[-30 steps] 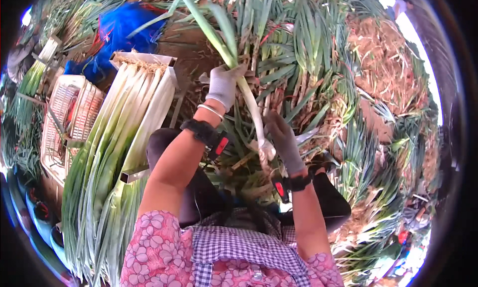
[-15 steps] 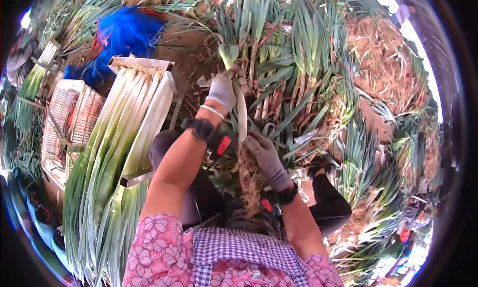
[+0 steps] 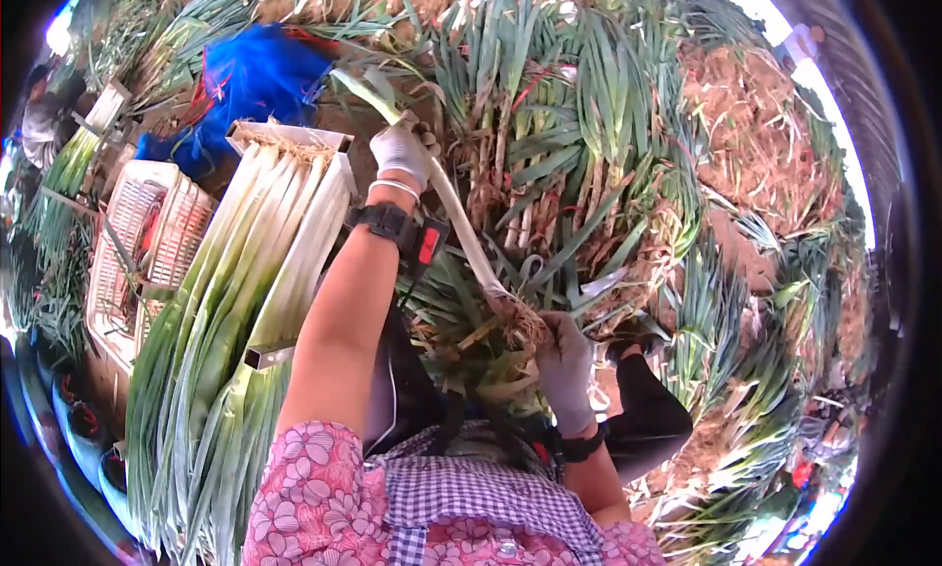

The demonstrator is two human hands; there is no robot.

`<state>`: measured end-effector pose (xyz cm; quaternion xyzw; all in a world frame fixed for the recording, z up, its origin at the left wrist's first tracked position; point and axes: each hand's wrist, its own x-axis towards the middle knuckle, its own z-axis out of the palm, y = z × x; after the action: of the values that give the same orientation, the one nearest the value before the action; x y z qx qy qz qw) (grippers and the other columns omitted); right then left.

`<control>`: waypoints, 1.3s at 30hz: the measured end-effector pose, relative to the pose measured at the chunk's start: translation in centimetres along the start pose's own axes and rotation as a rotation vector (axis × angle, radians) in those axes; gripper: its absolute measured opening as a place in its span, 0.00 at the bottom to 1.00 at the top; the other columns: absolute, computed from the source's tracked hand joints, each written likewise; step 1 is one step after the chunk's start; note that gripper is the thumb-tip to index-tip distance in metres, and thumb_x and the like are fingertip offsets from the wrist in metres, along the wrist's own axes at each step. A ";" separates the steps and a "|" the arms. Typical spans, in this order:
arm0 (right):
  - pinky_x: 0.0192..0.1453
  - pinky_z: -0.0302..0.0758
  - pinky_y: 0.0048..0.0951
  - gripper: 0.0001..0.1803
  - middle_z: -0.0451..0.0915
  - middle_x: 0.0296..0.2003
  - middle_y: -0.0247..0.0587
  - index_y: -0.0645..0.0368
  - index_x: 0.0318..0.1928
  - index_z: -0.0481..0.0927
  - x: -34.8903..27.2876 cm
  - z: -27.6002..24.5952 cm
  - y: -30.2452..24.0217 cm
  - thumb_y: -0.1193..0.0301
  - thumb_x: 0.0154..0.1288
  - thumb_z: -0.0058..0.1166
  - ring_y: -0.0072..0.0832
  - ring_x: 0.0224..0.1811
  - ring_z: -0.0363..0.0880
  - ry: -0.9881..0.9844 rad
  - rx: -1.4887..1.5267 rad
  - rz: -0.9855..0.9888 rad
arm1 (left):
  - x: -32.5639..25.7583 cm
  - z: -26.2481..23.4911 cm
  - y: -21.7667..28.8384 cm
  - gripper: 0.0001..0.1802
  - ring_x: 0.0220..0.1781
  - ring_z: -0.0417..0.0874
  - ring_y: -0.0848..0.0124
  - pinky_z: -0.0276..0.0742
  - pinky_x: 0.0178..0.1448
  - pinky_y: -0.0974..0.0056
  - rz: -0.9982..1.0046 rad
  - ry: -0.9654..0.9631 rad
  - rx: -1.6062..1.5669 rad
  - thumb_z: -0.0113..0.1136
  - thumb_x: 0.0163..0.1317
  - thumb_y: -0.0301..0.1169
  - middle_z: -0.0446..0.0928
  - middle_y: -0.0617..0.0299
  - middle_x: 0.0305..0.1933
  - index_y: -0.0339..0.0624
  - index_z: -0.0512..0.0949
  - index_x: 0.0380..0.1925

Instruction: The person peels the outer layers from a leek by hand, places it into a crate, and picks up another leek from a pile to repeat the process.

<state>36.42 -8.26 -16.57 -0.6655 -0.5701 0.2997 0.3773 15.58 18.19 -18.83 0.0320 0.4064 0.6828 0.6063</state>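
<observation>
Leek [image 3: 461, 221] in closed left grip [image 3: 400, 148], roots [image 3: 523, 323] against right grip [image 3: 563, 350]

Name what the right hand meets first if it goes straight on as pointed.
Likely the green leek leaves ahead of the right hand, just beyond the roots of the held leek; depth is unclear.

The bare left arm [image 3: 339, 321] goes up from the bottom of the frame. The left grip [image 3: 400, 151], a hand in a pale grey cloth glove, is curled closed, up left of the middle. The bare right arm [image 3: 597, 485] shows less. The right grip [image 3: 566, 367], a grey-gloved hand, is lower, its fingers pointing up.
</observation>
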 end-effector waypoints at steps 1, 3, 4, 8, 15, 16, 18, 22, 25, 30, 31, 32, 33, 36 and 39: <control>0.33 0.73 0.32 0.05 0.78 0.27 0.47 0.63 0.39 0.77 -0.4 0.1 0.2 0.79 0.61 0.54 0.36 0.28 0.79 -0.004 0.003 -0.006 | 0.4 -0.3 0.3 0.03 0.17 0.68 0.69 0.65 0.20 0.64 0.008 0.001 -0.002 0.55 0.62 0.28 0.70 0.63 0.21 0.42 0.73 0.29; 0.31 0.72 0.32 0.03 0.78 0.25 0.44 0.63 0.35 0.78 -1.4 -0.1 1.1 0.77 0.61 0.56 0.34 0.25 0.77 0.046 -0.067 -0.026 | 0.9 -0.4 0.5 0.05 0.18 0.69 0.70 0.65 0.22 0.66 0.062 0.040 0.088 0.49 0.66 0.29 0.72 0.62 0.23 0.43 0.74 0.35; 0.29 0.70 0.31 0.04 0.76 0.22 0.42 0.63 0.33 0.78 -1.9 -0.1 0.9 0.75 0.60 0.58 0.31 0.24 0.76 0.078 -0.055 -0.019 | 2.1 -1.4 0.8 0.07 0.19 0.69 0.70 0.68 0.24 0.66 0.047 0.020 0.103 0.48 0.67 0.30 0.72 0.63 0.24 0.44 0.75 0.38; 0.29 0.70 0.30 0.04 0.74 0.18 0.41 0.63 0.33 0.79 -4.4 -1.7 2.4 0.75 0.60 0.58 0.28 0.22 0.75 0.057 -0.113 0.122 | 5.0 -3.0 1.4 0.11 0.20 0.72 0.69 0.71 0.27 0.63 0.153 0.069 0.153 0.44 0.69 0.35 0.71 0.64 0.26 0.44 0.75 0.37; 0.46 0.75 0.34 0.13 0.78 0.44 0.51 0.63 0.43 0.80 -3.2 -4.2 6.1 0.73 0.57 0.59 0.39 0.44 0.80 -0.088 -0.275 -0.074 | 4.0 -0.9 1.1 0.05 0.15 0.70 0.72 0.68 0.19 0.66 0.257 0.046 -0.026 0.55 0.65 0.29 0.71 0.64 0.21 0.42 0.72 0.30; 0.50 0.74 0.36 0.17 0.75 0.49 0.53 0.62 0.47 0.78 -2.0 -3.8 4.6 0.72 0.56 0.61 0.43 0.48 0.77 -0.071 -0.299 -0.113 | 2.8 -0.3 0.6 0.06 0.15 0.69 0.73 0.67 0.20 0.67 0.280 0.067 -0.027 0.56 0.65 0.29 0.70 0.66 0.21 0.42 0.72 0.30; 0.54 0.73 0.37 0.23 0.71 0.54 0.54 0.61 0.51 0.76 1.3 -1.7 1.1 0.72 0.53 0.63 0.47 0.53 0.74 -0.016 -0.310 -0.227 | 1.8 -0.1 -0.2 0.06 0.16 0.69 0.73 0.66 0.20 0.67 0.312 0.041 -0.039 0.56 0.64 0.30 0.70 0.66 0.21 0.42 0.72 0.30; 0.50 0.74 0.37 0.26 0.74 0.48 0.52 0.60 0.53 0.74 5.5 2.9 -1.3 0.75 0.52 0.64 0.47 0.48 0.77 0.091 -0.265 -0.383 | -0.1 -0.1 -1.8 0.08 0.22 0.76 0.67 0.75 0.27 0.62 0.311 -0.174 -0.083 0.56 0.66 0.34 0.74 0.61 0.26 0.42 0.70 0.34; 0.46 0.76 0.36 0.26 0.77 0.41 0.50 0.59 0.54 0.74 6.9 2.3 0.9 0.78 0.51 0.63 0.45 0.41 0.79 -0.018 -0.112 -0.286 | -3.5 1.5 -1.4 0.08 0.28 0.78 0.65 0.78 0.36 0.60 0.262 -0.357 -0.150 0.53 0.67 0.32 0.76 0.58 0.30 0.38 0.71 0.38; 0.30 0.71 0.16 0.15 0.76 0.32 0.30 0.69 0.48 0.76 6.7 -1.8 -3.1 0.72 0.65 0.57 0.13 0.27 0.72 -0.238 0.528 0.184 | -2.8 0.7 1.2 0.09 0.43 0.82 0.57 0.81 0.51 0.52 0.034 -0.661 -0.264 0.46 0.69 0.28 0.77 0.49 0.40 0.33 0.70 0.44; 0.30 0.71 0.16 0.15 0.76 0.32 0.30 0.69 0.48 0.76 6.9 -2.5 -2.8 0.72 0.65 0.57 0.13 0.27 0.72 -0.236 0.526 0.182 | -2.2 0.2 1.3 0.09 0.43 0.81 0.55 0.81 0.51 0.51 -0.007 -0.686 -0.248 0.46 0.69 0.27 0.77 0.49 0.41 0.32 0.69 0.43; 0.30 0.70 0.15 0.15 0.76 0.31 0.29 0.67 0.49 0.76 7.1 -3.0 -2.6 0.72 0.65 0.56 0.13 0.27 0.71 -0.269 0.511 0.236 | -1.8 -0.1 1.1 0.08 0.43 0.81 0.55 0.81 0.51 0.47 -0.002 -0.652 -0.212 0.49 0.67 0.25 0.77 0.50 0.40 0.32 0.69 0.43; 0.30 0.70 0.15 0.14 0.76 0.30 0.29 0.65 0.49 0.77 7.3 -3.5 -2.3 0.72 0.65 0.56 0.12 0.27 0.70 -0.301 0.496 0.289 | -1.9 0.1 0.9 0.08 0.43 0.81 0.55 0.81 0.51 0.47 -0.002 -0.654 -0.214 0.49 0.67 0.25 0.77 0.50 0.40 0.32 0.69 0.43; 0.33 0.71 0.20 0.13 0.76 0.31 0.33 0.65 0.47 0.77 8.3 -3.8 -0.9 0.73 0.64 0.56 0.17 0.30 0.73 -0.186 0.167 0.072 | -2.9 0.6 0.2 0.10 0.39 0.82 0.57 0.84 0.46 0.47 0.078 -0.588 -0.131 0.53 0.64 0.22 0.76 0.54 0.35 0.35 0.70 0.44; 0.40 0.74 0.27 0.16 0.76 0.34 0.42 0.66 0.46 0.75 8.8 -3.4 -0.9 0.75 0.57 0.61 0.27 0.33 0.76 -0.031 0.044 -0.148 | -3.6 0.8 0.9 0.11 0.35 0.82 0.59 0.85 0.42 0.49 0.122 -0.470 0.034 0.53 0.64 0.22 0.76 0.56 0.35 0.36 0.70 0.46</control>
<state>40.26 -0.06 -13.76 -0.6084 -0.6167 0.2938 0.4040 16.27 15.60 -16.17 0.2245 0.2631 0.6850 0.6412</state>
